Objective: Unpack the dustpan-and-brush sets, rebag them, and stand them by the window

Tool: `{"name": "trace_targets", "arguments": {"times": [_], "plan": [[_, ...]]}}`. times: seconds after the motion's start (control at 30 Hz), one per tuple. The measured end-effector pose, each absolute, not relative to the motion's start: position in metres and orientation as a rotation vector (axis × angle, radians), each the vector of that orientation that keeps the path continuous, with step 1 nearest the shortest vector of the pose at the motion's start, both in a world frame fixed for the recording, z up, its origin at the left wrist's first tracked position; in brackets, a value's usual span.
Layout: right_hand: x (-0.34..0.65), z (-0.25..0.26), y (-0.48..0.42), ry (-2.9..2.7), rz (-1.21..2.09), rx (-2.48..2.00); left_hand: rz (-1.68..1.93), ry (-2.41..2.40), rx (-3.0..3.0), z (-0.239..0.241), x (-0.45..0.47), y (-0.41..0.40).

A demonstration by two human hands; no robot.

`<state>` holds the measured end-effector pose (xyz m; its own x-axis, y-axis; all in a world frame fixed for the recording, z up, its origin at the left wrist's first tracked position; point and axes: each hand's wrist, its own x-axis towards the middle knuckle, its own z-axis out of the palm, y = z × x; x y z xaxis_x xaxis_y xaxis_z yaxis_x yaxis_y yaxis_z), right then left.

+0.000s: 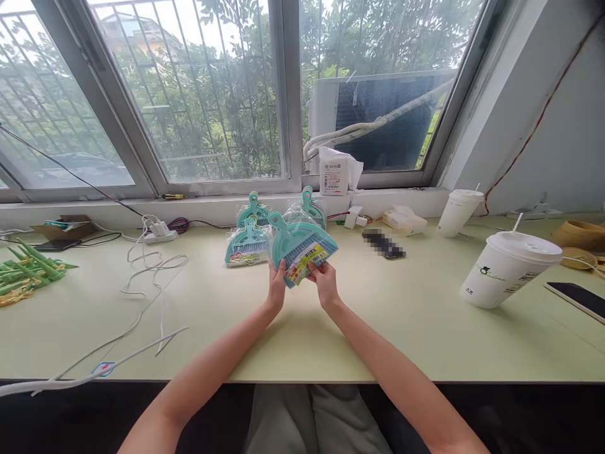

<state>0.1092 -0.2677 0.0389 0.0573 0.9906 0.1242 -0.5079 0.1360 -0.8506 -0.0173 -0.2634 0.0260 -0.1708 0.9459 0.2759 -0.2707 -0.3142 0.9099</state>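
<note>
Both my hands hold a teal mini dustpan-and-brush set (301, 246) in clear plastic wrap, raised a little above the pale green table (378, 328). My left hand (277, 285) grips its lower left edge. My right hand (322, 277) pinches the lower right edge by the yellow label. Two more wrapped teal sets lie behind it: one (246, 247) to the left, another (312, 208) leaning near the window sill.
White cables (151, 277) trail across the left of the table from a power strip (159, 234). Green sticks (28, 271) lie far left. Two white lidded cups (505, 268) (457, 212) stand right, with a dark phone (576, 297) and a white package (335, 171).
</note>
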Motion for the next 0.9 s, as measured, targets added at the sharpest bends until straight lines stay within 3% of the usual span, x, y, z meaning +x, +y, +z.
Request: {"name": "trace_targets", "arguments": {"times": [0.37, 0.9], "plan": [[0.115, 0.035, -0.260, -0.668, 1.363, -0.581, 1.570, 0.834, 1.368, 0.044, -0.008, -0.276], [0.145, 0.049, -0.246, -0.567, 1.499, -0.776, 1.522, 0.823, 1.374, 0.021, -0.012, -0.260]]}}
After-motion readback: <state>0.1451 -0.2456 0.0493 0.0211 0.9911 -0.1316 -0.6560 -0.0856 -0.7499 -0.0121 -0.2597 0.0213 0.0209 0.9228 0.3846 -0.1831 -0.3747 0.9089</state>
